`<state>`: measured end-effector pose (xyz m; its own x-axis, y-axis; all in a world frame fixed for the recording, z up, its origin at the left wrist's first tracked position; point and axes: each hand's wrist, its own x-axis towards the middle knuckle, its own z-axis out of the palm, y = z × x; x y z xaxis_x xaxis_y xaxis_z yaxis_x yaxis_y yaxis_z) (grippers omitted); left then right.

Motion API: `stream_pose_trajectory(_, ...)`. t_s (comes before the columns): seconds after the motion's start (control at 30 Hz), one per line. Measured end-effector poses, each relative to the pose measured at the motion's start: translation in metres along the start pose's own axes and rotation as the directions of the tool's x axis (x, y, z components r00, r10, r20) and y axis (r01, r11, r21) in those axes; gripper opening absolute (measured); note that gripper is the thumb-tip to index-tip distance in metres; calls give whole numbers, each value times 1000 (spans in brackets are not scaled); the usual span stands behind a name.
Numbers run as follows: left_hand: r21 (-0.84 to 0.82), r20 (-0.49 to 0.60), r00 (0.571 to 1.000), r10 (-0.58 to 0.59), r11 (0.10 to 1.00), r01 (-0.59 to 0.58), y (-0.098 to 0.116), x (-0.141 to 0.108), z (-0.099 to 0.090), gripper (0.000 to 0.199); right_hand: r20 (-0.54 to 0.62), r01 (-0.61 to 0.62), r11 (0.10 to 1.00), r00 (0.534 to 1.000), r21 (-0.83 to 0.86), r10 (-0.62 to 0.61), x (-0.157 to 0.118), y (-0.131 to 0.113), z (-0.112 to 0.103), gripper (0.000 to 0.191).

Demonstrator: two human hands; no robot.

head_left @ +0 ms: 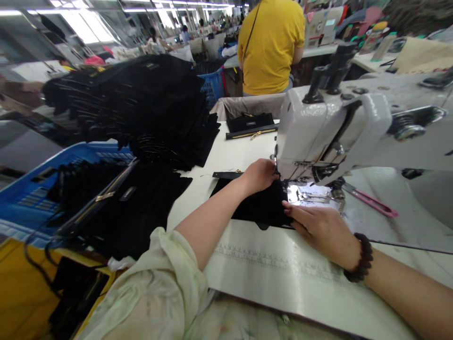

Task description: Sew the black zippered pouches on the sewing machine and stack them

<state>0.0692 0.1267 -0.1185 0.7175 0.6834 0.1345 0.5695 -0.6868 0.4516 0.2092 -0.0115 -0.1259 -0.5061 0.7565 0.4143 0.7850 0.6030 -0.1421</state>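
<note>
A flat black fabric piece (260,205) lies on the white sewing table, its right edge beside the lit presser foot (307,194) of the sewing machine (318,123). At its far right corner my left hand (261,175) is closed on the fabric, the fingertips partly hidden by the machine head. My right hand (323,231), wearing a dark bead bracelet (361,259), holds the near right edge between thumb and fingers. A dark strip (226,174) with a gold zipper pull runs along the far side of the piece.
Pink-handled thread snips (375,200) lie right of the needle area. A finished-looking black pouch (251,123) sits at the table's back. High stacks of black pieces (141,104) and a blue crate (31,184) stand left. A person in a yellow shirt (272,47) is ahead.
</note>
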Motion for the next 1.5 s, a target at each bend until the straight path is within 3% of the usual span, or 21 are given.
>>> stream_pose_trajectory(0.13, 179, 27, 999, 17, 984, -22, 14, -23, -20, 19, 231, -43, 987, 973, 152, 7, -8, 22, -24, 31)
stream_pose_trajectory(0.2, 228, 56, 993, 99, 967, -110, 25, -44, -28, 27, 321, -51, 986, 947, 159, -3, -14, 39, -39, 38)
stream_pose_trajectory(0.27, 213, 141, 966, 218, 946, -245, 35, -64, -29, 41, 383, -32, 990, 924, 140, -24, -19, 51, -49, 26)
stream_pose_trajectory(0.33, 212, 197, 944, 263, 929, -303, 40, -79, -25, 46, 409, -13, 993, 912, 120, -38, -21, 54, -52, 14)
stream_pose_trajectory(0.4, 170, 190, 952, 242, 947, -274, 41, -87, -20, 39, 369, -5, 998, 929, 64, -19, -18, 49, -46, 10)
stream_pose_trajectory(0.53, -97, 145, 974, 172, 982, -159, 35, -84, -17, 24, 135, -93, 968, 983, -232, 126, 0, 27, -20, 18)
stream_pose_trajectory(0.63, -280, 116, 992, 44, 960, -10, 30, -78, -20, 21, -12, -145, 917, 988, -372, 151, 12, 18, -6, 19)
stream_pose_trajectory(0.77, -490, 71, 975, -209, 844, 216, 24, -71, -20, 24, -5, 99, 947, 994, -306, -106, 9, 13, -10, 20)
stream_pose_trajectory(0.83, -566, 63, 969, -239, 791, 232, 23, -69, -20, 24, -15, 226, 942, 971, -250, -237, 3, 9, -14, 20)
stream_pose_trajectory(0.9, -584, 57, 972, -230, 782, 219, 25, -68, -21, 22, -39, 277, 930, 955, -241, -295, -3, 3, -16, 17)
stream_pose_trajectory(1.03, -462, -7, 986, -164, 875, 143, 35, -70, -22, 20, -85, 264, 948, 956, -175, -282, -5, -6, -10, 20)
stream_pose_trajectory(1.17, -247, -108, 992, 66, 965, -91, 45, -78, -14, 20, -95, 208, 971, 971, -117, -219, -5, -8, -6, 25)
stream_pose_trajectory(1.3, -78, -124, 955, 269, 957, -279, 46, -87, 3, 19, -31, 228, 967, 972, -115, -233, -6, -7, -6, 29)
stream_pose_trajectory(1.5, 56, -178, 901, 395, 919, -391, 41, -92, 19, 22, 110, 199, 965, 977, -168, -182, -13, -6, -3, 32)
